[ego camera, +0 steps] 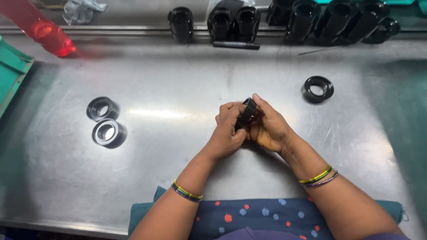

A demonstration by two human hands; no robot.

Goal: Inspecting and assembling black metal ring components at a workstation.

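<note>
A black ring-shaped part (247,111) is held on edge between both my hands above the middle of the steel table (178,89). My left hand (227,133) wraps its near side with curled fingers. My right hand (268,126) grips the far side, its fingers over the rim. Two more black rings (102,109) (109,133) lie flat at the left. Another black ring (317,89) lies at the right, beyond my right hand.
Several black cylindrical parts (249,22) stand in a row along the back rail, with a dark marker (235,45) lying before them. A green tray (11,71) sits at the left edge. A red translucent object (44,31) lies at the back left.
</note>
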